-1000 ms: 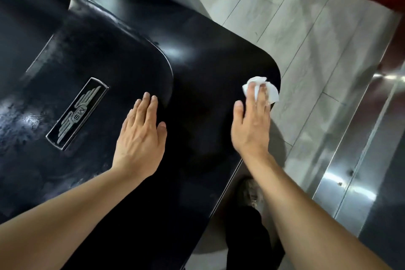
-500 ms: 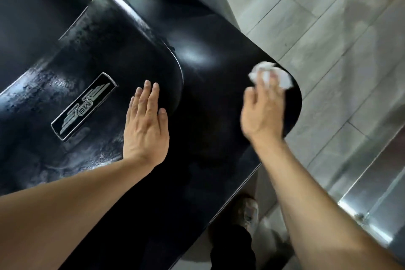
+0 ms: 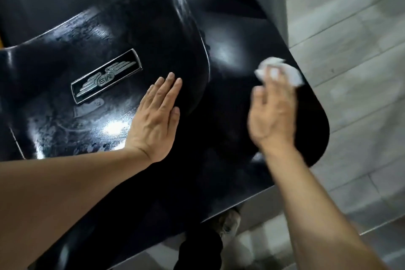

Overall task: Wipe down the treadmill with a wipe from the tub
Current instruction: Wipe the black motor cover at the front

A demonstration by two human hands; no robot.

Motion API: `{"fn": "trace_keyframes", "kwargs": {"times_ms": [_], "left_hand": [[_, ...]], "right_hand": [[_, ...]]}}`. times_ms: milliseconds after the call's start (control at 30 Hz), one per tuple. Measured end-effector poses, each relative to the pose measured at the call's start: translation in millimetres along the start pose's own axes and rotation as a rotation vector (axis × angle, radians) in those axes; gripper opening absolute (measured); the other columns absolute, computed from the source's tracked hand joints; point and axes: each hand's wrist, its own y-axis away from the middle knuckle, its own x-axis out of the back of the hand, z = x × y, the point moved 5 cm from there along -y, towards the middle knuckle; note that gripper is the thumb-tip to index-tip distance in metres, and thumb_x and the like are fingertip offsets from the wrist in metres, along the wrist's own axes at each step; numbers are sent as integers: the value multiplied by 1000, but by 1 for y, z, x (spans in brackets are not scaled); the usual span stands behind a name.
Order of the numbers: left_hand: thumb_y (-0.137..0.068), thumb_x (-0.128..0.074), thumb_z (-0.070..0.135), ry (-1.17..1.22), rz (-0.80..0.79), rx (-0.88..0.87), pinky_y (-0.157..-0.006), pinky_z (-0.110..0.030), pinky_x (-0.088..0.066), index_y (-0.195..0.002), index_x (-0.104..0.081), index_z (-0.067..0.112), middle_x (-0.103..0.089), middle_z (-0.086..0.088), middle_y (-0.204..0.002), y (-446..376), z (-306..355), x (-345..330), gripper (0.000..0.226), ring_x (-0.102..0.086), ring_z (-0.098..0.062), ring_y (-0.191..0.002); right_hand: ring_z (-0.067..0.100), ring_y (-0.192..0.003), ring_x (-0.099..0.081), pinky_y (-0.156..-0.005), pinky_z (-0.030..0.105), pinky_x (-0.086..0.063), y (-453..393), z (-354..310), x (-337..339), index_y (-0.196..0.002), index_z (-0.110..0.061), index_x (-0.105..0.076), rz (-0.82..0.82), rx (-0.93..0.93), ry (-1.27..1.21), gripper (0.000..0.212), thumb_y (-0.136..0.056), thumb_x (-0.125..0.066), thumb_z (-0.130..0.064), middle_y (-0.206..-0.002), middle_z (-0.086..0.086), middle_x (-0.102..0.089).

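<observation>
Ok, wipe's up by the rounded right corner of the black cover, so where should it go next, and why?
Probably sweep the right hand and its wipe left toward the badge. The black cover around the badge shows smudges and streaks, while the left hand rests flat there, bracing.

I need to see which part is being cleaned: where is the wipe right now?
In the head view the white wipe sits right of centre, under the fingertips of the right hand, on the black treadmill cover near its rounded right edge, beside the tiled floor.
</observation>
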Motion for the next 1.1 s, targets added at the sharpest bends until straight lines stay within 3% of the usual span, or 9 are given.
{"fn": "trace_keyframes", "kwargs": {"times_ms": [67, 133, 333, 433, 533, 700, 733, 900, 1100], "left_hand": [[-107, -28, 26, 8, 14, -12, -128, -42, -11, -162, -21, 17, -14, 2, -170, 0, -1, 1, 57, -7, -14, -157], [-106, -30, 24, 13, 22, -20, -128, -43, -12, -162, -23, 16, -16, 0, -170, 0, 0, 2, 56, -8, -16, -157], [-107, -27, 26, -16, -5, -1, -128, -35, -6, -162, -18, 17, -11, 2, -170, 2, 4, 4, 57, -3, -12, -157], [-107, -28, 26, -17, -7, -3, -129, -38, -8, -162, -19, 16, -12, 1, -170, 1, 4, 5, 57, -5, -15, -157], [-106, -30, 26, -9, 7, -7, -128, -42, -12, -161, -22, 15, -15, 0, -170, 0, 4, 5, 57, -8, -17, -157], [-106, -28, 29, 2, -14, 12, -128, -42, -11, -162, -20, 17, -12, 3, -170, -1, 3, 5, 58, -6, -15, -157], [-106, -28, 30, 5, -14, 10, -128, -43, -12, -162, -21, 18, -13, 3, -170, -1, 3, 5, 58, -6, -16, -157], [-103, -33, 33, 58, -14, 31, -127, -45, -16, -160, -28, 20, -18, 6, -169, -2, 4, 8, 59, -10, -16, -157], [-92, -48, 35, 17, 129, 94, -115, -38, -28, -140, -53, 17, -42, -4, -154, -46, -1, 22, 52, -42, -27, -137]], "right_hand": [[31, -148, -32, -123, 45, -22, 5, -58, -20, -147, -10, -50, -158, 350, -61, 53, -100, -35, -30, -157, 16, -41], [25, -151, -27, -126, 39, -16, 0, -74, -32, -152, -16, -44, -266, 450, -50, 56, -101, -31, -33, -161, 13, -34], [30, -150, -27, -122, 45, -20, -81, 19, -9, -153, -12, -41, -147, -78, 10, 68, -96, -17, -41, -162, 16, -32], [35, -144, -35, -122, 44, -24, -61, -42, -21, -144, -11, -52, -253, 219, -98, 59, -97, -27, -38, -155, 18, -41], [26, -152, -24, -125, 38, -16, -41, -79, -37, -151, -17, -45, -402, 532, -87, 56, -100, -29, -35, -162, 14, -32], [24, -151, -24, -122, 29, -16, -116, -9, -25, -155, -21, -38, -282, 28, -46, 52, -105, -28, -34, -165, 5, -26], [23, -151, -24, -121, 28, -17, -119, -12, -26, -154, -22, -38, -303, 18, -41, 50, -106, -30, -34, -165, 5, -26], [18, -152, -21, -122, 18, -8, -102, -69, -45, -154, -19, -42, -510, 561, -129, 50, -105, -38, -31, -164, 7, -28], [22, -144, -31, -123, 34, -20, -160, -46, -47, -152, -14, -38, -308, 232, -57, 57, -99, -29, -36, -154, 10, -38]]}}
